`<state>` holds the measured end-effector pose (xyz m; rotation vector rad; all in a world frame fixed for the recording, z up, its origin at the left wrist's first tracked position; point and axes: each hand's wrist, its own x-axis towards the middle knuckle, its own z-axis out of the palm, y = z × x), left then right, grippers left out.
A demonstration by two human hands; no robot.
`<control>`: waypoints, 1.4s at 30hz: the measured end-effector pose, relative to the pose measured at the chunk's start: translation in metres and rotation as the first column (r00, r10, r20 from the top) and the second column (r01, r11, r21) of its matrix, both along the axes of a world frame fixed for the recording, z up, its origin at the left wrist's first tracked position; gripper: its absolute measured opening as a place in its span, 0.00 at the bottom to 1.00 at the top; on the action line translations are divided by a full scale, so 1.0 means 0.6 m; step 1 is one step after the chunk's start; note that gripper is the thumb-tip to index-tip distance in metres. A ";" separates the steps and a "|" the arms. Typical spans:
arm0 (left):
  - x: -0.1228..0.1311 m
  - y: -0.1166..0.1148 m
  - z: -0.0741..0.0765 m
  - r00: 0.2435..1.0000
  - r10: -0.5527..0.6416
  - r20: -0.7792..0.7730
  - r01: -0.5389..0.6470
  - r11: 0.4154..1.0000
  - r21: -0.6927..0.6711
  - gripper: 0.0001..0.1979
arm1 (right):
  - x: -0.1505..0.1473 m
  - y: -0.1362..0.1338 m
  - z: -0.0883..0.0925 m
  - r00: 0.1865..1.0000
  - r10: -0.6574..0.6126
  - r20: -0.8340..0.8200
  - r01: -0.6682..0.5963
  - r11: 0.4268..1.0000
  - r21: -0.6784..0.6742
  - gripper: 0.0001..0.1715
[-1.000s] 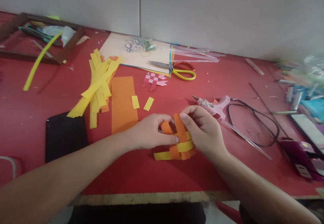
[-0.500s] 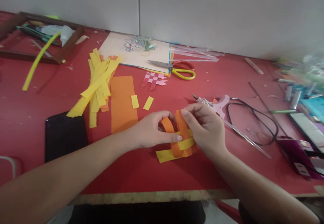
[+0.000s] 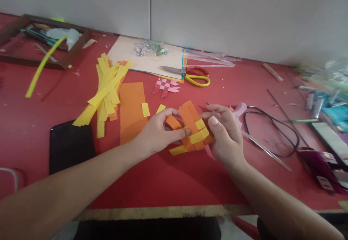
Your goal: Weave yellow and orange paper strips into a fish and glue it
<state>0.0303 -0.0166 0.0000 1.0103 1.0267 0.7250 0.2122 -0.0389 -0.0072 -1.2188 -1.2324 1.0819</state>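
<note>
A small weave of orange and yellow paper strips is held just above the red table, tilted up toward me. My left hand pinches its left side, thumb across the strips. The fingers of my right hand grip its right edge, curled behind it. A loose orange strip end curls up between the two hands.
A pile of yellow strips and an orange sheet lie to the left, a dark phone nearer me. Scissors, a small pink woven piece and cream paper sit behind. A pink glue gun with cable lies right.
Both hands have lifted the woven strips off the table and tipped them up; the weave sits higher and further back than a second ago.
</note>
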 end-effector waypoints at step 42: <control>-0.009 0.009 -0.004 0.937 0.261 0.231 -0.240 0.964 -0.115 0.19 | 0.000 0.005 0.002 0.992 -0.064 0.109 0.050 0.991 0.124 0.13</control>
